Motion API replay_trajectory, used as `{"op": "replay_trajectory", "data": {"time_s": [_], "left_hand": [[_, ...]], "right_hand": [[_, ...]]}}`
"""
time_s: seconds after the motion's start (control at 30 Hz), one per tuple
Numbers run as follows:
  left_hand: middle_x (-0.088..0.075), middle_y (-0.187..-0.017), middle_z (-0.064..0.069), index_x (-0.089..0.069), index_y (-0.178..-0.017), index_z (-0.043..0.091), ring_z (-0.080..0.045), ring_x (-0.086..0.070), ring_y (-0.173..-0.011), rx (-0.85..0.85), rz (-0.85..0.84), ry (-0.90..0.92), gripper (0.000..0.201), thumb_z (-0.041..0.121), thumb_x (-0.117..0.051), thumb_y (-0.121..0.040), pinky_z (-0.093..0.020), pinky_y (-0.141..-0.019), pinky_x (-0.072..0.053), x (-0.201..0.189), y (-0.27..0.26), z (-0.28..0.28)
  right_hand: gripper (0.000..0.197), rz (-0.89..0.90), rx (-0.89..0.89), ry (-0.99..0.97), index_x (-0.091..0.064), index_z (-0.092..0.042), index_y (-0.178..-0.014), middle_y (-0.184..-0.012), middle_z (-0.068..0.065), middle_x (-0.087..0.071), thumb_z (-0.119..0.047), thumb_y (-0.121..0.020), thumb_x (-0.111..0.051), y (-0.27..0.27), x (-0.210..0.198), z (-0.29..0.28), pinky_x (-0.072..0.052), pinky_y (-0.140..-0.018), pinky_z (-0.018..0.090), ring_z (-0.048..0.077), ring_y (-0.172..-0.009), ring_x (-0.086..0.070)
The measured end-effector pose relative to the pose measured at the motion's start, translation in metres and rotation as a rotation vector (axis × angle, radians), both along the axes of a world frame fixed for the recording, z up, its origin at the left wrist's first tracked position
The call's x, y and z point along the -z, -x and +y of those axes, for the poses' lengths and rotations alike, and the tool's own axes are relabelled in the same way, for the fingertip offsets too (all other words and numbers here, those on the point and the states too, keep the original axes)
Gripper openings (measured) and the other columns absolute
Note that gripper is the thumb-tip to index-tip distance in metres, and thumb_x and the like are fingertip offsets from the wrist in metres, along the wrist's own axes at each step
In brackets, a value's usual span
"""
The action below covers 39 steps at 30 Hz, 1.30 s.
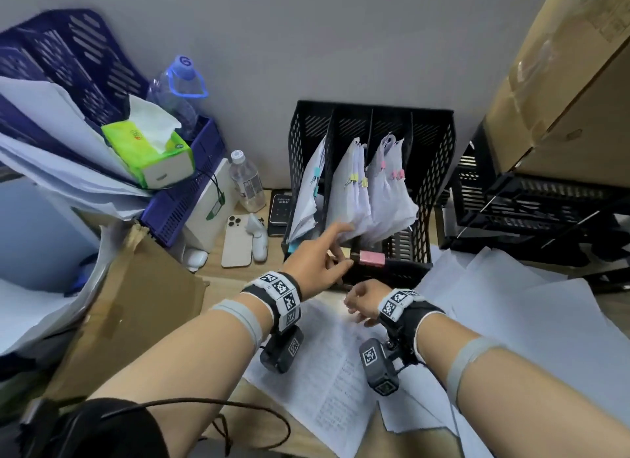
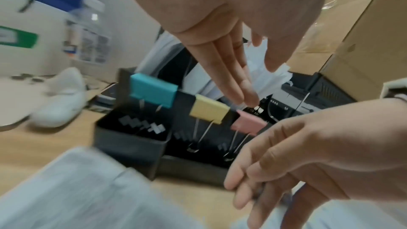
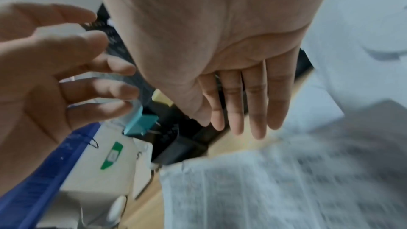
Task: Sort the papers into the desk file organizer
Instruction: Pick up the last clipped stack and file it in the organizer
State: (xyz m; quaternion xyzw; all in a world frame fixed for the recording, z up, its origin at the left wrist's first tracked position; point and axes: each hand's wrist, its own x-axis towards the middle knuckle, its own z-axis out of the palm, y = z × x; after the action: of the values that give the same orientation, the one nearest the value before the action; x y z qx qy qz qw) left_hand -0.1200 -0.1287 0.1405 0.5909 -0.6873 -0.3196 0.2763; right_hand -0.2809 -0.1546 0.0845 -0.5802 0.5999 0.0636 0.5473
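1. At the far left, a blue perforated plastic file rack (image 1: pixel 71 58) is seen, with loose white sheets and a green tissue pack (image 1: pixel 150 150) resting on it.
2. Beside it on the light wooden desk (image 1: pixel 218 280), a clear plastic water bottle (image 1: pixel 246 181) and a pale smartphone lying face down (image 1: pixel 237 241) are found.
3. The left hand (image 1: pixel 315 261) is held out over the front of the black mesh desk file organizer (image 1: pixel 433 184). Its fingers are spread and nearly straight, and nothing is gripped. The index fingertip is at the lower edge of the clipped white paper bundles (image 1: pixel 358 198); whether it touches cannot be told.
4. Those bundles are stood in the organizer's upright slots, each fastened with small coloured clips.
5. On the organizer's front lip, a teal binder clip (image 2: pixel 153 90), a yellow binder clip (image 2: pixel 209 111) and a pink binder clip (image 2: pixel 249 124) are clamped side by side, left to right.
6. The right hand (image 1: pixel 363 300) is held low, just in front of the organizer, above a printed white sheet (image 1: pixel 334 372) lying flat on the desk. Its fingers are straight and close together, and nothing is held.
7. Further loose white sheets (image 1: pixel 511 304) are spread over the desk at the right.
8. At the far right, a large brown cardboard box (image 1: pixel 562 82) is seen resting on another black mesh rack (image 1: pixel 511 198).
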Motion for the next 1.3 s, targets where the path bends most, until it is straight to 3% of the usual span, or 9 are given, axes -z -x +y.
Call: {"op": "replay_trajectory", "data": {"time_s": [0.17, 0.27, 0.4, 0.57, 0.7, 0.8, 0.93, 1.17, 1.3], "left_hand": [[-0.070, -0.094, 0.001, -0.062, -0.101, 0.029, -0.021, -0.070, -0.090, -0.303, -0.174, -0.321, 0.012, 0.025, -0.065, -0.091, -0.039, -0.082, -0.058, 0.063, -0.058, 0.052], [-0.055, -0.124, -0.011, -0.051, -0.125, 0.019, -0.032, -0.055, -0.117, -0.562, -0.445, -0.619, 0.052, 0.035, -0.074, -0.081, -0.044, -0.100, -0.050, 0.098, -0.093, 0.097], [-0.051, -0.127, -0.015, -0.038, -0.133, 0.014, -0.037, -0.055, -0.117, -0.720, -0.386, -0.842, 0.078, 0.042, -0.079, -0.073, -0.042, -0.094, -0.052, 0.123, -0.110, 0.142], [-0.068, -0.098, -0.004, -0.059, -0.095, 0.016, -0.025, -0.063, -0.087, -0.748, -0.133, -0.720, 0.014, 0.010, -0.065, -0.083, -0.028, -0.072, -0.049, 0.131, -0.107, 0.151], [-0.070, -0.085, -0.003, -0.068, -0.081, 0.018, -0.022, -0.064, -0.082, -0.741, 0.136, -0.610, 0.028, -0.003, -0.050, -0.087, -0.029, -0.077, -0.054, 0.122, -0.099, 0.140], [-0.067, -0.078, -0.001, -0.069, -0.080, 0.018, -0.019, -0.062, -0.075, -0.703, 0.255, -0.530, 0.027, -0.003, -0.055, -0.089, -0.022, -0.063, -0.051, 0.107, -0.097, 0.126], [-0.067, -0.083, -0.005, -0.064, -0.105, 0.018, -0.019, -0.064, -0.069, -0.721, 0.392, -0.504, 0.023, 0.000, -0.062, -0.090, -0.020, -0.052, -0.050, 0.085, -0.095, 0.107], [-0.071, -0.094, -0.001, -0.064, -0.108, 0.013, -0.011, -0.066, -0.077, -0.618, 0.365, -0.502, 0.032, 0.018, -0.081, -0.081, -0.021, -0.054, -0.053, 0.068, -0.089, 0.092], [-0.078, -0.104, -0.007, -0.072, -0.107, 0.016, -0.025, -0.075, -0.094, -0.546, 0.508, -0.549, 0.028, 0.019, -0.082, -0.081, -0.046, -0.085, -0.062, 0.051, -0.085, 0.086]], "right_hand": [[0.061, 0.211, -0.251, 0.170, -0.045, -0.023, -0.135, -0.128, 0.008, -0.055, -0.031, -0.078, -0.066, -0.019, 0.043, 0.030, -0.049, -0.091, 0.030, 0.027, -0.109, -0.059], [0.062, 0.321, -0.297, 0.268, -0.041, -0.023, -0.137, -0.134, 0.011, -0.045, -0.031, -0.080, -0.063, -0.025, 0.057, 0.043, -0.045, -0.098, 0.033, 0.033, -0.119, -0.050], [0.053, 0.329, -0.238, 0.275, -0.043, -0.022, -0.128, -0.127, 0.010, -0.037, -0.028, -0.079, -0.062, -0.031, 0.068, 0.055, -0.046, -0.094, 0.032, 0.032, -0.112, -0.049], [0.058, 0.301, -0.195, 0.223, -0.037, -0.029, -0.128, -0.121, 0.009, -0.044, -0.031, -0.076, -0.064, -0.032, 0.073, 0.070, -0.043, -0.082, 0.030, 0.030, -0.107, -0.051], [0.036, 0.216, -0.171, 0.170, -0.043, -0.027, -0.111, -0.098, 0.002, -0.059, -0.029, -0.081, -0.062, -0.026, 0.068, 0.074, -0.046, -0.066, 0.027, 0.023, -0.080, -0.059], [0.008, 0.189, -0.093, 0.217, -0.052, -0.023, -0.091, -0.090, 0.003, -0.063, -0.021, -0.085, -0.056, -0.018, 0.058, 0.071, -0.045, -0.066, 0.027, 0.022, -0.075, -0.056], [0.003, 0.074, 0.058, 0.288, -0.054, -0.013, -0.087, -0.090, 0.006, -0.059, -0.012, -0.090, -0.053, -0.004, 0.039, 0.066, -0.036, -0.070, 0.027, 0.022, -0.081, -0.052], [0.011, -0.020, 0.203, 0.409, -0.059, -0.007, -0.096, -0.093, 0.005, -0.061, -0.013, -0.093, -0.050, 0.012, 0.008, 0.060, -0.033, -0.064, 0.028, 0.019, -0.086, -0.051], [0.011, -0.105, 0.300, 0.454, -0.061, -0.008, -0.095, -0.093, 0.007, -0.065, -0.014, -0.091, -0.053, 0.016, -0.010, 0.055, -0.038, -0.066, 0.028, 0.021, -0.084, -0.056]]}}
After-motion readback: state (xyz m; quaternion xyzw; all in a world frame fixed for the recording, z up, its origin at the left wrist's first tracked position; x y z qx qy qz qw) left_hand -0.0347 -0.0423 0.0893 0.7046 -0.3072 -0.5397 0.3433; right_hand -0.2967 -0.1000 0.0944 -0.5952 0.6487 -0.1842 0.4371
